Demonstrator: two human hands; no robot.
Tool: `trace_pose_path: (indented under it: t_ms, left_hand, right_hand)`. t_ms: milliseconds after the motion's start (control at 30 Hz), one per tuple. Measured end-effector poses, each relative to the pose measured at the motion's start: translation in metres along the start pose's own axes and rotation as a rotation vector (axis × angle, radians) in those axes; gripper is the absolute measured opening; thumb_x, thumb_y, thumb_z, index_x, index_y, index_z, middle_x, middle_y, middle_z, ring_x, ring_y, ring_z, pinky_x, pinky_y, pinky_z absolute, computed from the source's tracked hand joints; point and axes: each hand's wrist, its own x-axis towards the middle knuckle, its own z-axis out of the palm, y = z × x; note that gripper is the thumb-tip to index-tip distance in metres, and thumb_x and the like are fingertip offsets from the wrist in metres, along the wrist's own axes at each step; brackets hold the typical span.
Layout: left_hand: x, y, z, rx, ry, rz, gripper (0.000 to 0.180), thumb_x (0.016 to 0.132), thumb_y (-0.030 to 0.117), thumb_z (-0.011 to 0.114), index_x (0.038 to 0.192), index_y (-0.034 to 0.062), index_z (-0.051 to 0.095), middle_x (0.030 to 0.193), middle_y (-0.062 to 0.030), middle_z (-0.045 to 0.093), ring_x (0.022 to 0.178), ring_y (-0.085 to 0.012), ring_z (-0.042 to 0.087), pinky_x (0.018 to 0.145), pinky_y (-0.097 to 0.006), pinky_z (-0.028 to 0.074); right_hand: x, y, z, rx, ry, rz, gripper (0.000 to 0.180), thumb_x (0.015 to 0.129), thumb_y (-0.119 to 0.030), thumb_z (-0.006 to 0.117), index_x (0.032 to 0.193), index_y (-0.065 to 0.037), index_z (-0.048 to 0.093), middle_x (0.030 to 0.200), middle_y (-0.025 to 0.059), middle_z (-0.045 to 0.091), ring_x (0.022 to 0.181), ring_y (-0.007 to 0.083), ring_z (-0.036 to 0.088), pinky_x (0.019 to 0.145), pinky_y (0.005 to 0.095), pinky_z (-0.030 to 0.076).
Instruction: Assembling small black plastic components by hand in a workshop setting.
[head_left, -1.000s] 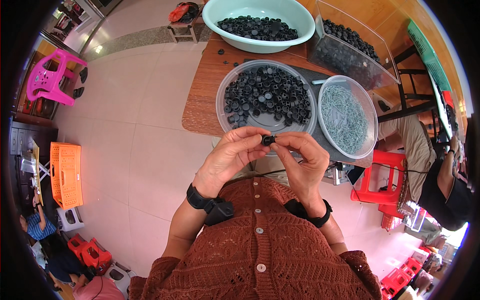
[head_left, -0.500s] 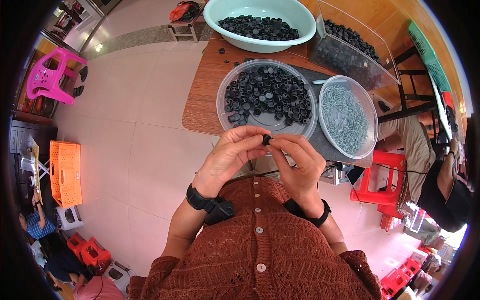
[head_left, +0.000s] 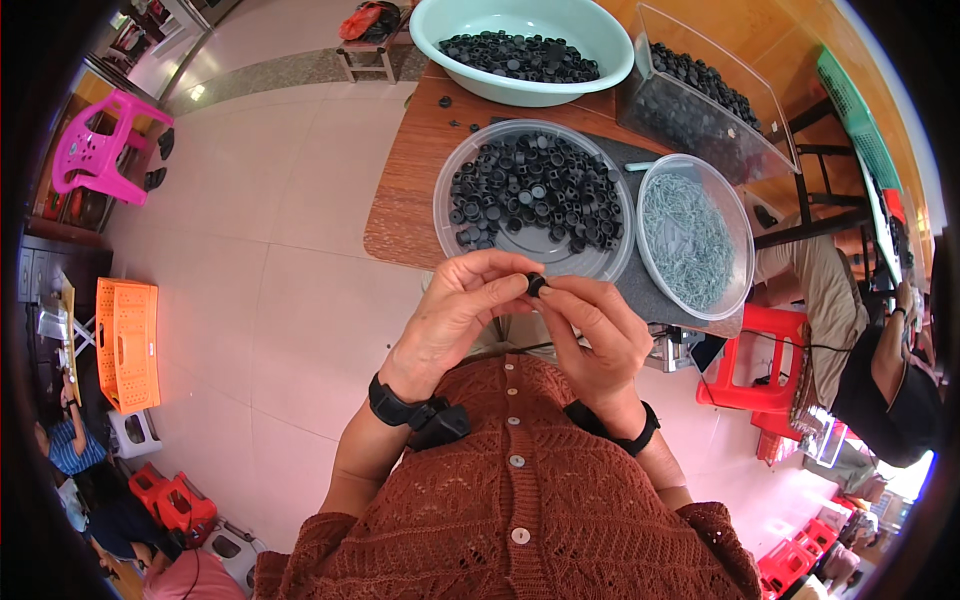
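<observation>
Compared with a second earlier, the right hand (head_left: 600, 335) had closed in toward the left hand (head_left: 455, 310), and less of the small black part (head_left: 537, 285) showed between them. Left hand hardly shifted. Tubs and basin stayed where they were.

The black part sat right between the two sets of fingertips, touching both: left thumb and forefinger gripped one side, right thumb and forefinger pinched the other. Fingers hid much of it, so I couldn't tell its exact shape. Both hands were up in front of the body, by the near edge of the table (head_left: 400, 200).

Just past the hands, a round clear tub (head_left: 530, 243) held loose black caps; the fingers overlapped its near rim from where I looked. Right beside it, a clear bowl (head_left: 746, 255) full of thin metal pieces stood partly on a grey mat (head_left: 622, 153). Farther back, a pale green basin (head_left: 530, 92) and a clear box (head_left: 775, 158) held more black pieces. One loose cap (head_left: 445, 102) lay on the wood near the basin.
</observation>
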Motion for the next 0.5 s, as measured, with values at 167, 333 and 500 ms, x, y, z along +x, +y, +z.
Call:
trace_pose_path:
  t_ms: [167, 333, 500]
  left_hand:
    - [0.0003, -0.0001, -0.0002, 0.001, 0.002, -0.002, 0.018, 0.086, 0.006, 0.058, 0.104, 0.0011, 0.061, 0.096, -0.0071, 0.064, 0.089, -0.0131, 0.061, 0.079, -0.027, 0.052]
    - [0.0018, -0.0025, -0.0030, -0.085, -0.020, -0.044, 0.019, 0.087, 0.007, 0.058, 0.105, 0.0013, 0.061, 0.089, -0.0036, 0.063, 0.086, -0.0114, 0.061, 0.078, -0.026, 0.052]
    - [0.0028, -0.0042, -0.0040, -0.096, -0.031, -0.040, 0.020, 0.087, 0.009, 0.058, 0.105, 0.0015, 0.060, 0.091, -0.0042, 0.063, 0.085, -0.0115, 0.061, 0.078, -0.026, 0.053]
  right_hand:
    - [0.0021, 0.0005, -0.0016, 0.012, -0.033, 0.017, 0.019, 0.067, 0.006, 0.070, 0.085, -0.001, 0.065, 0.084, 0.0085, 0.064, 0.069, 0.0206, 0.064, 0.057, 0.0269, 0.051]
    - [0.0034, 0.0014, -0.0013, 0.061, -0.024, 0.035, 0.019, 0.067, 0.006, 0.070, 0.084, -0.001, 0.065, 0.085, 0.0081, 0.064, 0.069, 0.0193, 0.064, 0.057, 0.0263, 0.051]
    - [0.0023, 0.0005, -0.0010, 0.057, 0.001, 0.050, 0.019, 0.067, 0.006, 0.071, 0.083, -0.002, 0.065, 0.084, 0.0080, 0.064, 0.069, 0.0188, 0.064, 0.057, 0.0254, 0.051]
